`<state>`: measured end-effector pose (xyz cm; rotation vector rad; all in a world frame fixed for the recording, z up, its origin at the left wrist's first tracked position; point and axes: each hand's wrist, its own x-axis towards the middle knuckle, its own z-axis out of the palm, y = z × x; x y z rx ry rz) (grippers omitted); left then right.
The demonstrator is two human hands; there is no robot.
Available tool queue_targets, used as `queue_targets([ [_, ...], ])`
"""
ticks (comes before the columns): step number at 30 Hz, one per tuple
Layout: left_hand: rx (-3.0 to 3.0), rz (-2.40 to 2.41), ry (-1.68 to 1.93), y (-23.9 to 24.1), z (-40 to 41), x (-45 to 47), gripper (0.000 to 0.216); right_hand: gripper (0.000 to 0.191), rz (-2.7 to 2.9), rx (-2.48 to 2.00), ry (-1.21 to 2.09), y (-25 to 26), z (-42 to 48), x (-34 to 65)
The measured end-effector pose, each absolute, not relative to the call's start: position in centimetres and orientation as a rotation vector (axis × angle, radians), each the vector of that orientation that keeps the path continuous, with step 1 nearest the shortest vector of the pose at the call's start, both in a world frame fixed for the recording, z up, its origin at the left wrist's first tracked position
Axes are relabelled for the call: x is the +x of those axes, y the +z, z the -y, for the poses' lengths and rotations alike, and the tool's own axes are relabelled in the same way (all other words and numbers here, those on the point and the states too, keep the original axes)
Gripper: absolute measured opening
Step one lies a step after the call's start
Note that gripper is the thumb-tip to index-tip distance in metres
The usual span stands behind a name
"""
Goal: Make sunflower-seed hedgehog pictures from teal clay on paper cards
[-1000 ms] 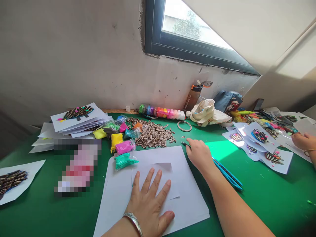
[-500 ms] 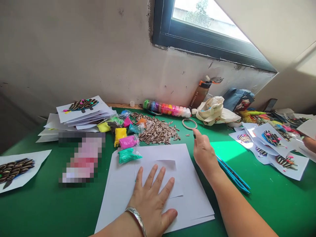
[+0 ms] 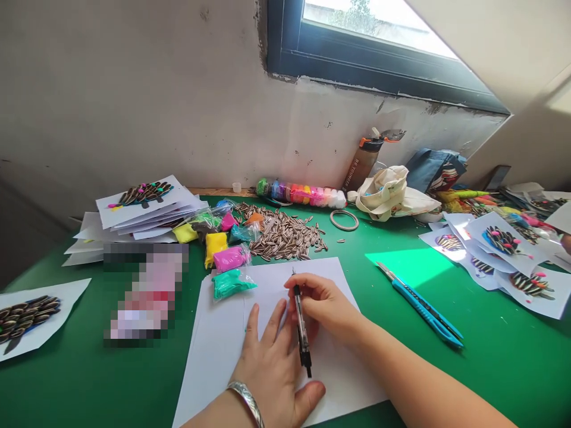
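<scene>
My left hand (image 3: 272, 356), with a silver bangle at the wrist, lies flat with spread fingers on white paper sheets (image 3: 209, 362). Above it my right hand (image 3: 323, 303) grips a black pen (image 3: 302, 330). The pen's pointed end is towards the wall, its other end towards my left thumb. A packet of turquoise clay (image 3: 229, 285) rests on the paper's far left corner. Just past it are a pink packet (image 3: 231, 258) and a yellow packet (image 3: 215, 248).
Sunflower seeds (image 3: 289, 235) lie heaped behind the paper, near a tape ring (image 3: 344, 220). A blue utility knife (image 3: 422, 306) is on the right. Seed-decorated papers (image 3: 502, 238) lie at right, and a paper stack (image 3: 134, 223) at left. A brown bottle (image 3: 363, 163) leans at the wall.
My right hand has swung left from beside the paper to above my left hand, and the pen now shows fully. My left hand stays on the paper. The view has shifted slightly.
</scene>
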<state>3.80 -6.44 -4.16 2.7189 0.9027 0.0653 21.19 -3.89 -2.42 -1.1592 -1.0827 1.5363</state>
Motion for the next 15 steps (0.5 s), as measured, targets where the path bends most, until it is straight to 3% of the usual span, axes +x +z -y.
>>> queue_targets([
  [3,2.697,-0.906,0.026,-3.8,6.4,3.7,0.074,0.029,1.157,-1.227,1.341,-3.2,3.2,21.7],
  [10,2.798,-0.800,0.121,-5.1,6.2,1.7,0.076,0.024,1.157,-1.201,1.320,-3.4,3.2,21.8],
  [15,2.818,-0.938,0.164,-5.2,5.4,0.2,0.057,0.031,1.144,-1.183,1.269,-3.3,3.4,21.7],
])
